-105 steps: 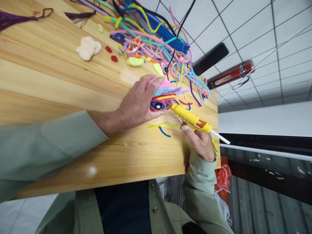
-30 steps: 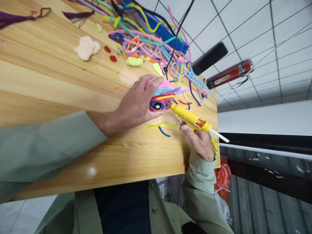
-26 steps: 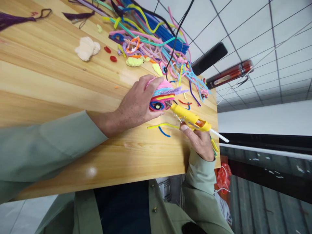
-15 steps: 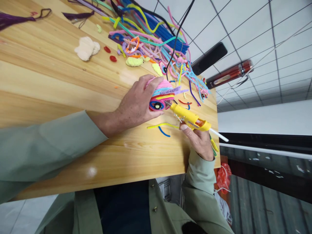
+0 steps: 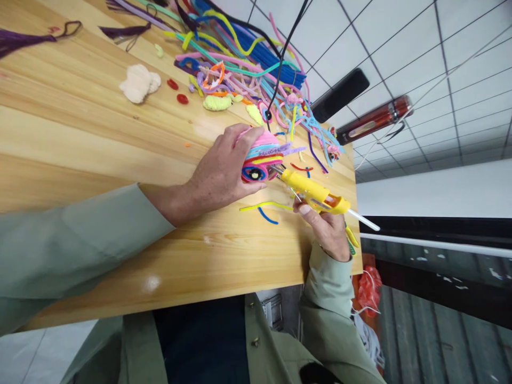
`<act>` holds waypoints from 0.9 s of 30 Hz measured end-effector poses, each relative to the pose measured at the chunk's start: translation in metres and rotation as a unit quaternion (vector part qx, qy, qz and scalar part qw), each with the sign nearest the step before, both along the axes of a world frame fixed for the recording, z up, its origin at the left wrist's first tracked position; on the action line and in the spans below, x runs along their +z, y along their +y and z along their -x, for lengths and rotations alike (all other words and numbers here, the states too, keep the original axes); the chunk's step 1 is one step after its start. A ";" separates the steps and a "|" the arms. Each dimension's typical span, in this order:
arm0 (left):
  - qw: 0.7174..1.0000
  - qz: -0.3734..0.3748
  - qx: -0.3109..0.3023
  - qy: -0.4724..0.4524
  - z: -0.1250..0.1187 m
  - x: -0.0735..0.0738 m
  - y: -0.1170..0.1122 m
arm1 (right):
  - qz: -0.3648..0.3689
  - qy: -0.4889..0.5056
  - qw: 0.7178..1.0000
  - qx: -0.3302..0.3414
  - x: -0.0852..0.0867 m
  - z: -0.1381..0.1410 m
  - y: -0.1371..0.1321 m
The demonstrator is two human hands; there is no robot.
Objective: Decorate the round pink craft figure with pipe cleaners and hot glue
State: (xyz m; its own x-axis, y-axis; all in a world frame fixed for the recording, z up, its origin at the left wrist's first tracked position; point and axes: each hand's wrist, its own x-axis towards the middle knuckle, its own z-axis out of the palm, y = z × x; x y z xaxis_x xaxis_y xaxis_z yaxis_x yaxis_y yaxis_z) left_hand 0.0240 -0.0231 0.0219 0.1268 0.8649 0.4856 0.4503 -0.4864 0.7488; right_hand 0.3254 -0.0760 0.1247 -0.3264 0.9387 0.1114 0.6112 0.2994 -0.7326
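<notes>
My left hand [image 5: 224,168] is wrapped round a colourful pipe-cleaner figure [image 5: 264,154] with pink, blue, yellow and red bands and a round eye. Purple fuzzy strands stick out from its right side. In my right hand [image 5: 326,229] is a yellow hot glue gun [image 5: 310,186], its metal nozzle up against the figure's right side near the eye. Whether the tip touches it I cannot tell. A white glue stick [image 5: 364,220] juts from the back of the gun. Below the figure lie a yellow pipe cleaner [image 5: 266,204] and a short blue piece [image 5: 267,216].
Heaped pipe cleaners [image 5: 240,64] cover the far side of the wooden table [image 5: 160,250]. A black cable [image 5: 280,69] hangs over them. Behind are a black phone [image 5: 341,96] and a red flask [image 5: 374,120]. Cream fluffy pieces [image 5: 138,84] and red ovals [image 5: 182,99] lie at left.
The glue gun has shifted very slightly right, its nozzle showing a little more and the glue stick sitting farther out. The left hand keeps its hold on the figure. The whole view has drifted slightly.
</notes>
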 end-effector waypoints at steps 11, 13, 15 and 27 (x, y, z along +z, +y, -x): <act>0.997 -0.071 -0.005 -0.002 0.004 -0.002 0.000 | -0.002 0.018 1.000 -0.025 -0.001 -0.004 -0.002; 0.996 -0.086 -0.008 -0.018 0.005 -0.003 0.000 | -0.001 0.022 1.000 -0.018 -0.001 -0.002 -0.002; 0.996 -0.086 -0.008 -0.030 0.008 -0.003 -0.001 | -0.005 0.023 1.000 -0.013 -0.001 0.000 -0.002; 0.995 0.031 -0.019 -0.093 0.012 -0.001 -0.006 | -0.011 0.011 1.000 0.003 -0.004 0.000 0.002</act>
